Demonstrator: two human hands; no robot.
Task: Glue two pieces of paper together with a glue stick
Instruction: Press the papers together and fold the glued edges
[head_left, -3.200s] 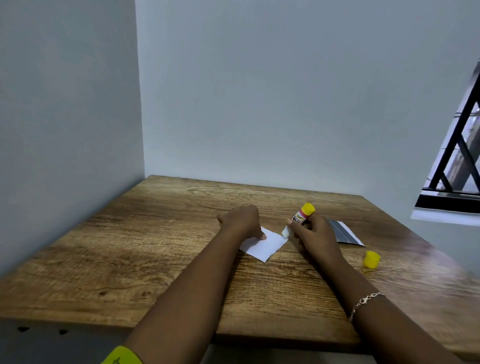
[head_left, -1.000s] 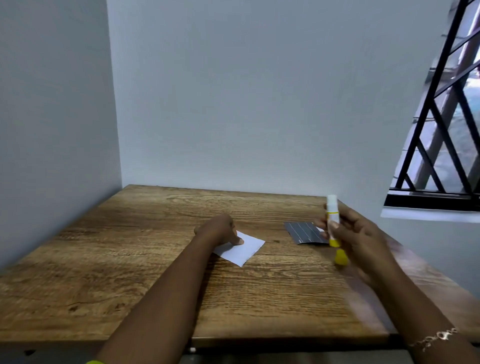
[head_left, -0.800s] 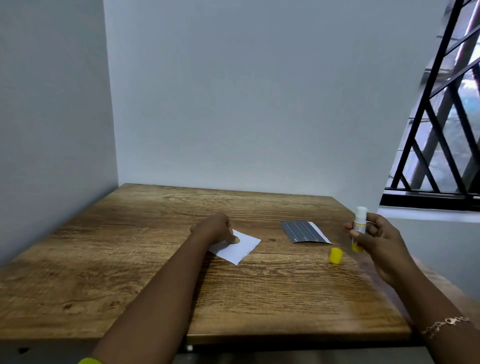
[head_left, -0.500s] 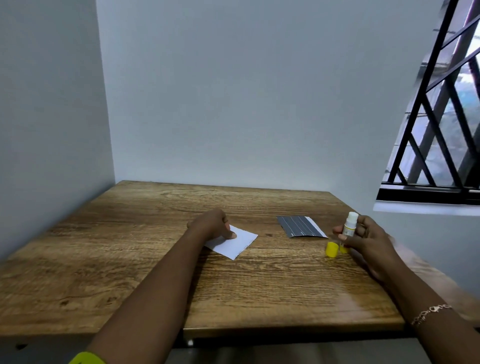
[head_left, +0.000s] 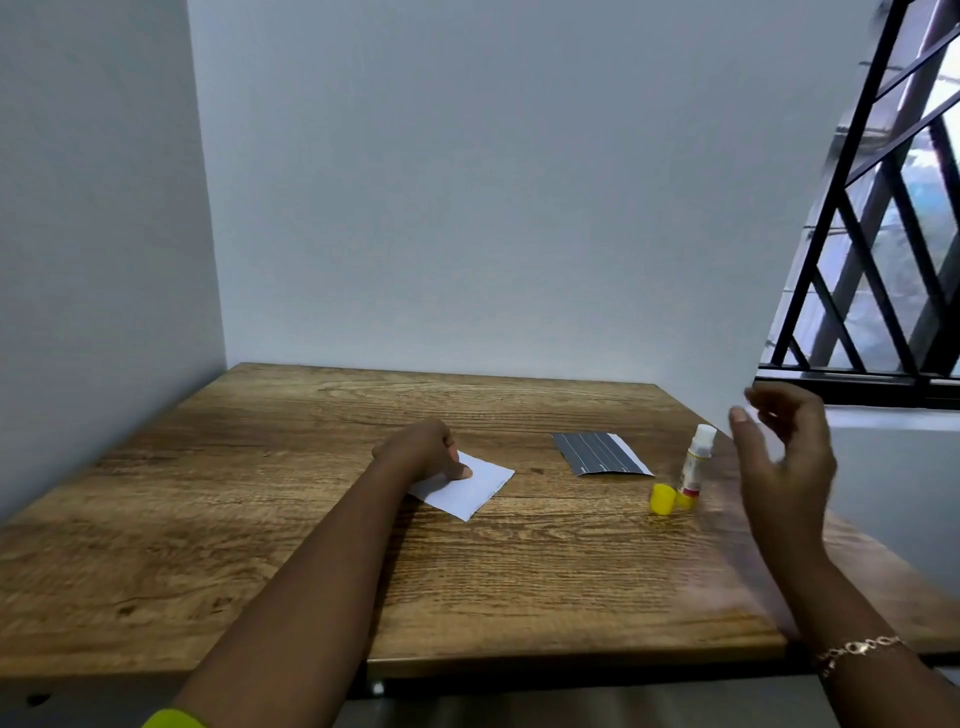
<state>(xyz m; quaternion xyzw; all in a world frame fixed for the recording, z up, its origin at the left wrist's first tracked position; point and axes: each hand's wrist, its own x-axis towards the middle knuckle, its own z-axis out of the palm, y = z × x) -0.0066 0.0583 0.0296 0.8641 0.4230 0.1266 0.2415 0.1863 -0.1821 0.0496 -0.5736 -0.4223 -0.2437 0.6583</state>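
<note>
A small white paper (head_left: 470, 491) lies near the middle of the wooden table (head_left: 260, 519). My left hand (head_left: 423, 453) rests on its left part, fingertips pressing it down. A dark lined paper (head_left: 600, 453) lies flat further right. The glue stick (head_left: 695, 467) stands uncapped on its yellow base near the right edge, with its yellow cap (head_left: 662, 499) just left of it. My right hand (head_left: 782, 462) hovers to the right of the glue stick, fingers spread, holding nothing.
Grey walls close the table at the back and left. A barred window (head_left: 883, 270) is at the upper right. The table's right edge runs just beyond the glue stick.
My right hand carried the uncapped glue stick to the right, stood it beside the cap and let go. It now hovers open. My left hand stayed on the white paper.
</note>
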